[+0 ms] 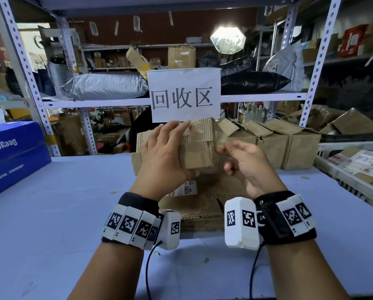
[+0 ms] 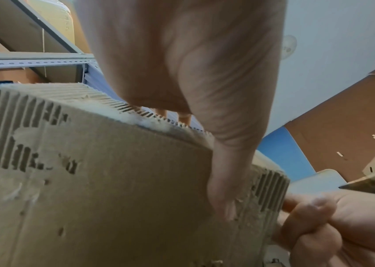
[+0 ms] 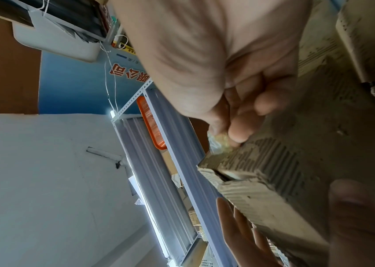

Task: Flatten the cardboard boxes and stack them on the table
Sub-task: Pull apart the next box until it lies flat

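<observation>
Both hands [image 1: 205, 156] on cardboard box [image 1: 196, 150]

Left hand [image 1: 164, 152] hides part of the box [image 1: 199, 152]; forearms cut off below

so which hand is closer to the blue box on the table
Left. The left hand holds the cardboard box on the side toward the blue box; the right hand pinches tape at the carton's far side.
</observation>
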{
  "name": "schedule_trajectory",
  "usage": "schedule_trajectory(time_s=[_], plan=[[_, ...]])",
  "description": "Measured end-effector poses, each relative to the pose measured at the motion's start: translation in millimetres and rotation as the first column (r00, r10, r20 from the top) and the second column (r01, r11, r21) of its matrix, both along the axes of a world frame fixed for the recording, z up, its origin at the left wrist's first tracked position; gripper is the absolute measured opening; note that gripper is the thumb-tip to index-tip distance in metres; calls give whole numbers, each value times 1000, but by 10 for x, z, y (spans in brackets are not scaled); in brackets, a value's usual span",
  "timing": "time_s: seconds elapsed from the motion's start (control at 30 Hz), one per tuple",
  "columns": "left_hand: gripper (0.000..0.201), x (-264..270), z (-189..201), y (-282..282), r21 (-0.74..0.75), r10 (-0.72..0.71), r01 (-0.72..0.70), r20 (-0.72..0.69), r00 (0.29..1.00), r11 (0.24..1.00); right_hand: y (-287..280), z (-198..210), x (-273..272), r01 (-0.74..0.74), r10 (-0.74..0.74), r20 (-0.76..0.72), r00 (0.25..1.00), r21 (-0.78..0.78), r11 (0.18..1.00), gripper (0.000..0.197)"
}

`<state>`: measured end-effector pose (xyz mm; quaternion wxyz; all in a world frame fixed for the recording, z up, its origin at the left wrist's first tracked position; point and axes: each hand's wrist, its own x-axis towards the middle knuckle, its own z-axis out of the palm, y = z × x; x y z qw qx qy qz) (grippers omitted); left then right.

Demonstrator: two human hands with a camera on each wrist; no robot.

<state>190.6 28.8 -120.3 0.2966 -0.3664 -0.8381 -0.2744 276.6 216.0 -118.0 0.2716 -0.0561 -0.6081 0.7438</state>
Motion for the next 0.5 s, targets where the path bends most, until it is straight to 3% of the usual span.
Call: schedule_trajectory(time_s=[0.1,0.2,0.5], plan=[[123,-6,1,1,11,-10,10,-14,1000,1000,21,11,-4,38,-38,12,999,-15,999,14],[123,-4,-10,1,11,-20,20,-23,1000,1000,19,17,24,45,-48,24,999,126,991,6],[120,-1,-38,13,-6,-13,12,-75,997,1000,11,57,-3,175,-220,73,973,392,903,61]])
